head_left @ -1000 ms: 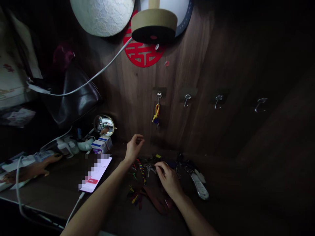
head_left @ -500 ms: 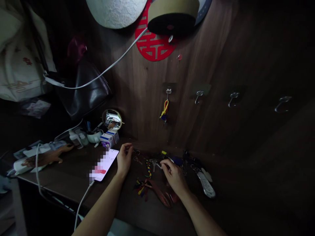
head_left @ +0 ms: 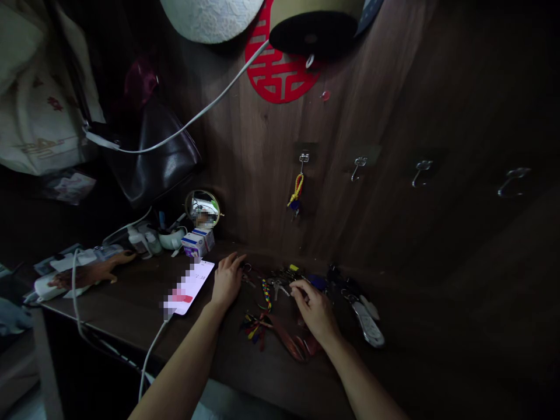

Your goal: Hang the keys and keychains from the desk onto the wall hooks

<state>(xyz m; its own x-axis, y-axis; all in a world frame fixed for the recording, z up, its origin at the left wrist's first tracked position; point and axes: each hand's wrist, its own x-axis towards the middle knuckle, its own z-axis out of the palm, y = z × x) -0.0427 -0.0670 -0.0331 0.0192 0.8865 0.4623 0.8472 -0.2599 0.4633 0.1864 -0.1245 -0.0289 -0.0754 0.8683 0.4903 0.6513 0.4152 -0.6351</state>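
On the dark wooden shelf, my left hand (head_left: 227, 281) rests with its fingers stretched out beside a key ring (head_left: 248, 268). My right hand (head_left: 315, 309) has thumb and forefinger pinched together next to a bunch of metal keys (head_left: 277, 287); whether a key is between the fingertips is hard to make out. A braided multicoloured cord (head_left: 266, 293) lies left of these keys. Nearer me are a colourful tassel (head_left: 254, 332) and a brown leather-like strap or pouch (head_left: 286, 338), partly behind my right hand. A silver key fob (head_left: 368, 326) lies to the right.
Several metal hooks (head_left: 359, 166) line the wall, one carrying a yellow braided cord (head_left: 297, 191) with keys. Left of my hands lie a lit phone (head_left: 192, 289) on a cable, small boxes (head_left: 198, 242) and a round mirror (head_left: 203, 209). Bags (head_left: 153, 154) and hats (head_left: 214, 20) hang above.
My left hand's fingers have straightened from a curled pinch and lie flatter by the key ring. My right hand stays pinched near the keys. The view has shifted slightly.
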